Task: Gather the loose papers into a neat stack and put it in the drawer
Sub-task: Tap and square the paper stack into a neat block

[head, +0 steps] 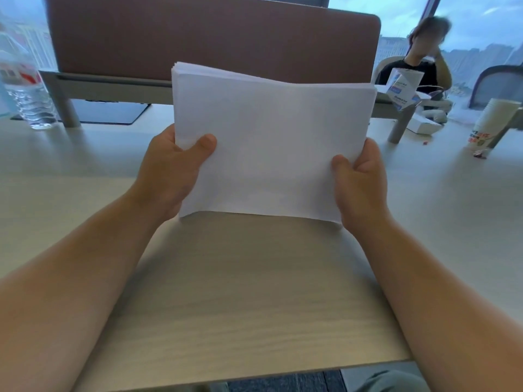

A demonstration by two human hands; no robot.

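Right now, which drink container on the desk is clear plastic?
The water bottle at far left: see-through with a red label. The paper cup at far right is opaque.

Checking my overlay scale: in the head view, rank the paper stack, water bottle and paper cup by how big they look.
1. paper stack, clearly largest, though nearest the camera.
2. and 3. water bottle and paper cup: the bottle looks somewhat bigger, but the frame edge crops it, so unsure.

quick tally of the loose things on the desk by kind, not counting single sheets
paper stack, held upright by left hand and right hand: 1
water bottle: 1
dark pad: 1
paper cup: 1
boxes, printed carton and flat white box: 2
Total: 6
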